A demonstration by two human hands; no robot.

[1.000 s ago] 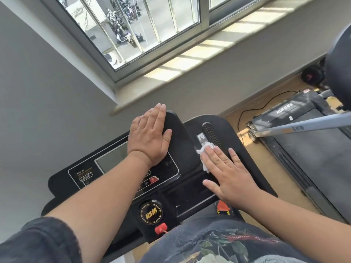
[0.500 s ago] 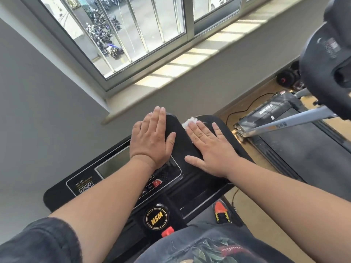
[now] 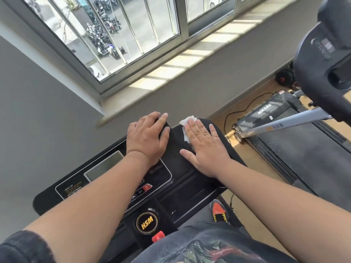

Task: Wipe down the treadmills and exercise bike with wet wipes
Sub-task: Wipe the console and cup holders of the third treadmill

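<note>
1. The treadmill console (image 3: 106, 175) nearest the person is mid-wipe; its screen side looks not yet reached.
2. The left hand (image 3: 147, 138) rests flat and open on the console top, holding nothing.
3. The right hand (image 3: 206, 147), fingers straight, presses a wet wipe (image 3: 187, 121) at the console's far right edge, farther out than a second ago.
4. The second treadmill (image 3: 296, 141) beyond remains to be wiped; no exercise bike is clearly identifiable.

Two treadmills (image 3: 190, 177) (image 3: 303, 149), two hands (image 3: 147, 138) (image 3: 206, 147), one wet wipe (image 3: 187, 120), one shoe (image 3: 219, 211).
</note>
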